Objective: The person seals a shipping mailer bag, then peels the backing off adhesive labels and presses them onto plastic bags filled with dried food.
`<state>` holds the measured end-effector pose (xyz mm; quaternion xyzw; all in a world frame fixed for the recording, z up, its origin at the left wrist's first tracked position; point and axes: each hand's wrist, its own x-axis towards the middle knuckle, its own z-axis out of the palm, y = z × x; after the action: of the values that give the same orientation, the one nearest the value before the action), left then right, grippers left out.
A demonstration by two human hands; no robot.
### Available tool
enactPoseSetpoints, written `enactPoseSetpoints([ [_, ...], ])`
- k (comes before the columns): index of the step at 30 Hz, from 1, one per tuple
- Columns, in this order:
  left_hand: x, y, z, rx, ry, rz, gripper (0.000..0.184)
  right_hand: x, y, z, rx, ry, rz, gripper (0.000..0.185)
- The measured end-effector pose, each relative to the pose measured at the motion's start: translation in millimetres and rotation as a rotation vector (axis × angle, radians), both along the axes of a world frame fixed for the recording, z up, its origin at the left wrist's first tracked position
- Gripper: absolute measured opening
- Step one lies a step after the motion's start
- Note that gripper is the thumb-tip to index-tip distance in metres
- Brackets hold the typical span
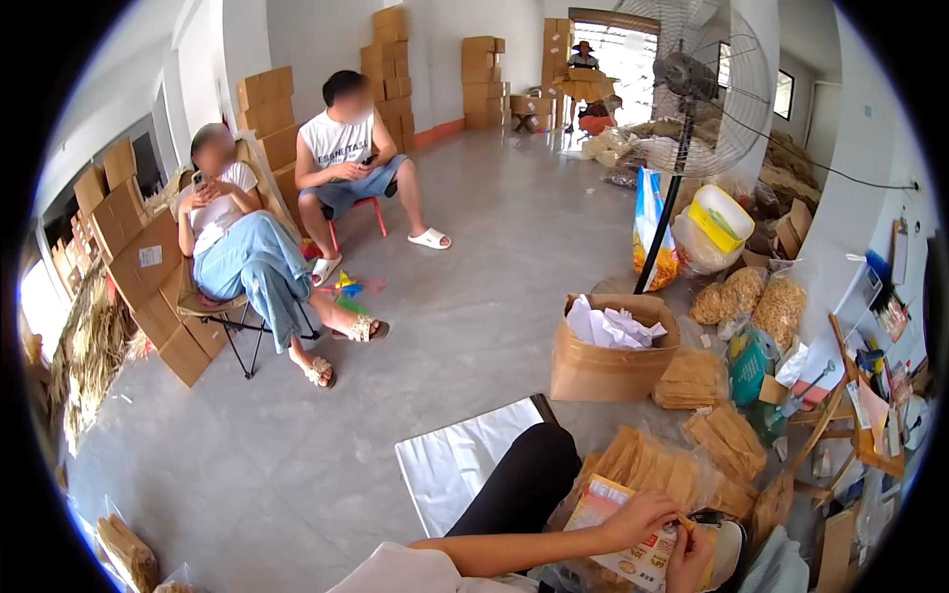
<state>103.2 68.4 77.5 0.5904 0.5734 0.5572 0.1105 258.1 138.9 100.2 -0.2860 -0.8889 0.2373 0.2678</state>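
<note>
Low at the right, my left hand (641,520) and my right hand (689,561) come together on a printed packet (595,497) in yellow, white and orange. The fingers of both hands are closed at its upper right edge, close to each other. What exactly lies between the fingertips is too small to make out. The packet rests near my lap, partly covered by my left forearm and hand. Just beyond it lie clear bags of flat tan dried strips (652,465). My black-clad knee (539,460) is left of them.
A white plastic sheet or bag (455,465) lies on the floor. An open carton (608,371) holds white paper. A large stand fan (682,79) rises behind it. Two people sit on chairs (222,306) at the left; another stands far back. Cluttered shelves (870,425) line the right.
</note>
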Motion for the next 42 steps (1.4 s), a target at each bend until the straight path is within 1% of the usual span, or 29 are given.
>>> enactPoseSetpoints([
  [1,-1.0,-3.1,-0.6,0.013,-0.038,-0.023,0.016,-3.3,-8.0,12.0,-0.111,-0.045,-0.037,0.022],
  [2,-2.0,-4.3,-3.2,0.015,-0.05,-0.009,0.016,-8.9,-17.8,25.5,-0.109,-0.058,-0.024,0.022],
  [3,-2.3,-4.0,-5.5,0.051,-0.135,0.001,0.014,-15.7,-28.5,39.5,-0.159,-0.065,-0.101,0.022],
  [4,-4.2,-2.5,-7.6,0.089,-0.217,0.01,0.013,-22.4,-33.1,46.2,-0.207,-0.07,-0.177,0.022],
  [5,-6.7,-0.9,-9.4,0.092,-0.222,0.024,0.013,-27.2,-33.3,45.9,-0.204,-0.076,-0.164,0.022],
  [7,-9.6,-3.0,-2.5,0.137,-0.163,0.172,0.013,-30.9,-32.6,42.1,0.002,0.032,0.007,0.023],
  [8,-10.3,-5.8,0.6,0.141,-0.165,0.185,0.013,-31.6,-31.5,37.7,0.08,-0.03,-0.008,0.022],
  [9,-12.6,-11.9,9.1,0.13,-0.172,0.188,0.015,-32.9,-29.2,30.7,0.082,-0.027,0.007,0.022],
  [11,-18.7,-17.6,13.7,0.12,-0.176,0.207,0.017,-35.2,-22.9,17.6,0.235,-0.087,0.08,0.022],
  [12,-19.8,-18.9,12.0,0.0,-0.332,0.078,0.018,-38.9,-22.1,16.6,0.262,-0.164,0.086,0.022],
  [13,-20.2,-19.9,10.1,-0.119,-0.488,-0.054,0.02,-42.9,-22.1,15.5,0.263,-0.161,0.097,0.022],
  [14,-20.6,-20.7,8.1,-0.116,-0.488,-0.046,0.02,-46.2,-23.4,15.4,0.271,-0.151,0.09,0.022],
  [16,-22.4,-22.0,6.9,0.033,-0.553,0.007,0.021,-51.7,-25.2,15.5,0.279,-0.137,0.085,0.022],
  [18,-26.2,-21.4,4.2,-0.007,-0.587,-0.017,0.021,-55.1,-26.2,15.9,0.344,-0.061,0.08,0.023],
  [20,-26.8,-20.4,1.1,-0.05,-0.623,-0.047,0.021,-56.1,-28.2,20.1,0.339,-0.078,0.089,0.023],
  [22,-25.4,-19.3,-1.1,-0.074,-0.734,-0.101,0.022,-54.9,-28.2,22.6,0.333,-0.095,0.093,0.024],
  [25,-23.4,-15.5,-9.3,-0.088,-0.736,-0.108,0.023,-51.1,-27.7,24.0,0.366,-0.115,0.132,0.024],
  [27,-19.3,-12.2,-14.5,-0.083,-0.756,-0.094,0.022,-46.8,-29.1,25.3,0.308,-0.257,0.094,0.025],
  [29,-15.5,-7.3,-22.3,-0.077,-0.775,-0.08,0.022,-44.9,-28.5,23.4,0.367,-0.206,0.111,0.025],
  [30,-14.5,-5.2,-25.6,-0.072,-0.711,-0.045,0.022,-44.0,-28.1,22.7,0.424,-0.153,0.129,0.025],
  [32,-11.0,-2.4,-32.9,-0.069,-0.645,-0.012,0.021,-42.1,-31.8,24.3,0.37,-0.151,0.117,0.025],
  [34,-8.2,-6.7,-26.7,-0.126,-0.896,-0.177,0.021,-36.4,-31.7,21.9,0.315,-0.152,0.099,0.025],
  [35,-7.2,-8.4,-24.5,-0.131,-0.898,-0.182,0.021,-31.4,-28.9,15.9,0.354,-0.145,0.107,0.026],
  [37,-5.0,-10.1,-21.8,-0.179,-1.082,-0.288,0.018,-28.9,-23.4,8.7,0.39,-0.142,0.109,0.026],
  [38,-6.5,-10.4,-21.5,-0.186,-1.087,-0.296,0.018,-29.6,-20.3,5.4,0.31,-0.095,0.1,0.028],
  [39,-7.8,-10.1,-23.9,-0.161,-0.949,-0.272,0.017,-28.0,-19.7,2.9,0.228,-0.056,0.083,0.03],
  [40,-4.7,-10.3,-24.0,-0.141,-0.82,-0.267,0.017,-30.9,-23.3,6.8,0.096,-0.002,0.046,0.018],
  [41,-1.7,-11.0,-26.7,-0.166,-0.785,-0.212,0.017,-36.6,-24.9,10.9,-0.033,0.05,-0.013,0.015],
  [42,0.0,-14.9,-22.1,-0.145,-0.721,-0.173,0.017,-36.2,-18.5,1.8,0.053,0.205,0.062,0.014],
])
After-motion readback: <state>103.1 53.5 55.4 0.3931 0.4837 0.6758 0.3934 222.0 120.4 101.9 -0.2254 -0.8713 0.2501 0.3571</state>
